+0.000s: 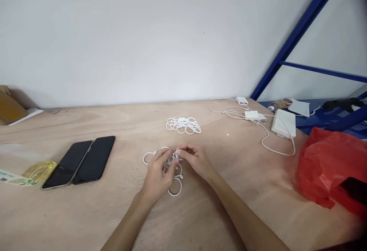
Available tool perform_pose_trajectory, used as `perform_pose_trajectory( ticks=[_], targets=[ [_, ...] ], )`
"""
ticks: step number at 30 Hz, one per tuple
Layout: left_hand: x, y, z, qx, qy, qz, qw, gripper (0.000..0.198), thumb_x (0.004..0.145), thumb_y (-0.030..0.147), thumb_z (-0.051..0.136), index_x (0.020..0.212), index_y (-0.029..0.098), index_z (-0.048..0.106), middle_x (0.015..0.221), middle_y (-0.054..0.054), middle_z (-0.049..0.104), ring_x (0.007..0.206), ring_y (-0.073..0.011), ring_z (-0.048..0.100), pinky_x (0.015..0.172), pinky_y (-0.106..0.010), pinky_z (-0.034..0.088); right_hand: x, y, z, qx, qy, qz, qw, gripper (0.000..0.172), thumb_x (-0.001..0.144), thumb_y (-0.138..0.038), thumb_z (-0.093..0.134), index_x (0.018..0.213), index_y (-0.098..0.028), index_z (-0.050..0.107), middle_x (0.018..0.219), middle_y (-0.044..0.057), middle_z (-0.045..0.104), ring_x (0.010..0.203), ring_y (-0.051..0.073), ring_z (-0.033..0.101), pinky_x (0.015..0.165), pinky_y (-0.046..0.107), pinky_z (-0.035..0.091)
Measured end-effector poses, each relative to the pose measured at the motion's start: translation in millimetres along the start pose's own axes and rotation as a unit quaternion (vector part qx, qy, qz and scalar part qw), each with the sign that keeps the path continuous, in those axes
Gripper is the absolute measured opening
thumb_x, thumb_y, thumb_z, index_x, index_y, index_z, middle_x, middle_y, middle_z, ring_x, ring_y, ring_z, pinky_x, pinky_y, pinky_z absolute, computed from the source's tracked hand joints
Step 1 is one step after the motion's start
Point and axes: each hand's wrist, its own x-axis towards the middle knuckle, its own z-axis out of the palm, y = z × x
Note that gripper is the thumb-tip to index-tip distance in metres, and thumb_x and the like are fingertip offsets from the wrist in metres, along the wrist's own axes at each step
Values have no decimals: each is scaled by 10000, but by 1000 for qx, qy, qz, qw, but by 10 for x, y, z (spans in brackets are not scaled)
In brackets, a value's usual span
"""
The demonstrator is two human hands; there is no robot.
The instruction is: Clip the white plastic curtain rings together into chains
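Note:
At the middle of the wooden table, both hands are over a small group of white plastic rings with little knobs. My left hand [157, 176] curves around the rings, its thumb and fingertips closed on one near the right fingertips. My right hand [197, 161] pinches a small white ring part between thumb and forefinger, touching the left fingertips. One white ring [181, 187] lies by the left thumb, and another ring [144, 158] shows left of the left hand. Fingers partly cover the others. Farther back lies a separate pile of white rings [183, 124].
Two dark phones [94, 161] lie side by side at left, near a yellow coil [40, 171] in clear wrapping. White chargers [251, 115] with cables and a white box [283, 124] lie at right. A red plastic bag [329, 167] and blue metal frame [299, 33] flank the right edge.

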Motion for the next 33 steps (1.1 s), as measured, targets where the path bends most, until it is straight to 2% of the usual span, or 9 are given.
perform_pose_trajectory(
  ticks=[3,6,10,13,18,20,22,28,33],
  targets=[
    [-21,-63,27,35,16,0,999,270,852,232,536,1109,191,609,1102,-101,614,1035,-229,586,911,-395,482,53,66,-79,-134,85,-50,986,175,793,-313,582,846,-178,678,822,56,668,753,182,589,715,321,483],
    [-46,-113,59,74,13,12,997,331,826,176,537,1151,200,591,1162,-106,588,1095,-245,552,948,-427,464,143,201,-230,-311,183,-116,925,266,840,-267,496,1040,-165,638,1091,126,618,1040,259,528,932,424,415],
    [-59,-122,80,95,5,29,995,380,799,140,543,1171,207,582,1178,-104,582,1115,-259,534,959,-456,453,238,380,-367,-456,211,-73,862,455,846,-273,485,1279,-135,493,1322,184,448,1217,326,379,995,505,335],
    [-56,-111,78,101,13,23,995,348,806,161,544,1148,198,596,1165,-104,586,1109,-258,536,957,-450,453,253,415,-374,-499,211,-41,840,376,863,-293,483,1203,-153,564,1271,183,453,1181,332,391,949,482,359],
    [-55,-110,74,102,16,16,995,327,811,167,538,1130,200,602,1159,-100,579,1108,-254,526,957,-449,440,237,357,-372,-516,207,8,831,199,864,-245,485,909,-170,664,972,151,564,973,297,489,814,403,399],
    [-54,-110,74,97,14,16,995,317,818,173,534,1126,196,604,1157,-101,578,1105,-250,525,955,-446,437,237,346,-383,-511,194,10,837,196,870,-202,453,905,-173,644,925,136,602,944,286,512,799,391,388],
    [-48,-103,72,91,16,14,996,295,829,192,536,1114,194,613,1150,-100,583,1098,-248,528,951,-443,437,234,340,-383,-478,182,-9,859,202,872,-165,418,921,-169,614,924,122,633,919,262,539,802,375,381],
    [-5,-29,35,30,33,-46,998,260,885,321,504,1056,187,646,1091,-100,645,1050,-240,576,925,-420,460,117,180,-173,-242,99,-77,962,168,895,-294,422,908,-192,555,813,40,632,722,173,562,683,290,422],
    [27,27,-7,-79,22,-116,990,346,925,393,424,1104,192,641,1053,-79,687,1014,-233,610,872,-377,488,-52,-32,129,-106,11,-106,989,147,845,-300,509,759,-202,578,722,0,604,672,137,536,651,253,435]
  ],
)
